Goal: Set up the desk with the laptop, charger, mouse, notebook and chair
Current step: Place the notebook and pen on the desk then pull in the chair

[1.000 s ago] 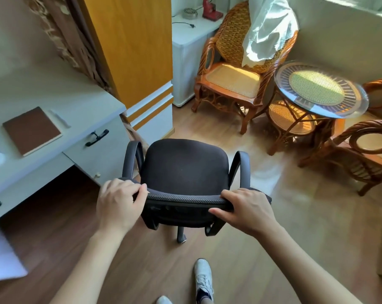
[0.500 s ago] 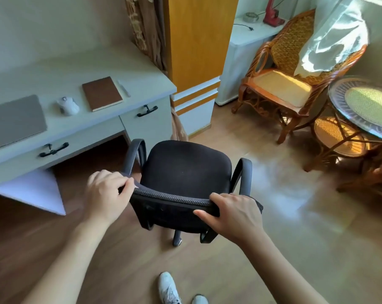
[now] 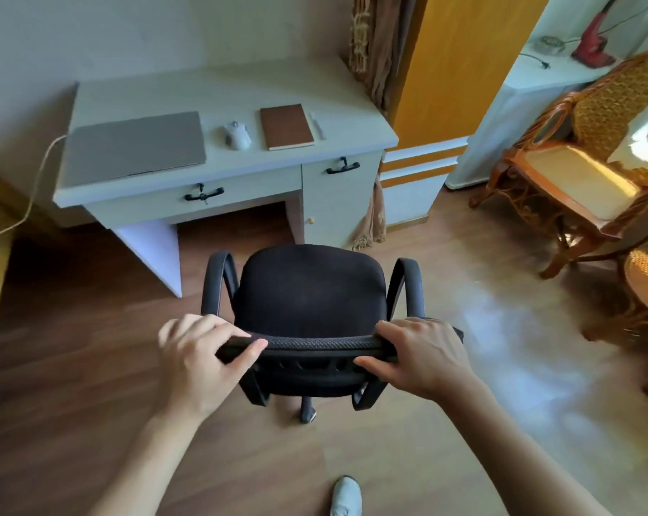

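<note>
While your left hand point(image 3: 197, 363) and right hand point(image 3: 423, 357) clamp the black office chair's point(image 3: 309, 288) backrest, it faces the desk point(image 3: 218, 95) at 12 o'clock; no readable writing shows.

Pale desk point(image 3: 218, 95) bearing laptop point(image 3: 134, 146) (closed), mouse point(image 3: 236, 135), notebook point(image 3: 286, 126)

Chair point(image 3: 311, 288): seat in matt black cloth; backrest top edge in coarse black mesh weave; armrests smooth black plastic, slight sheen.
Desk point(image 3: 218, 95): pale painted or laminated top, matt; drawer handles point(image 3: 204, 195) dark, metal-looking.
Laptop point(image 3: 134, 147): lid smooth grey metal look, matt.
Mouse point(image 3: 236, 135): white plastic, smooth.
Notebook point(image 3: 287, 126): brown cover, matt, leather-like; pale paper edge.
Floor point(image 3: 463, 366): wood-look boards, glossy where sunlit.
Armchair point(image 3: 575, 173): woven rattan, lacquered wood frame.
</note>
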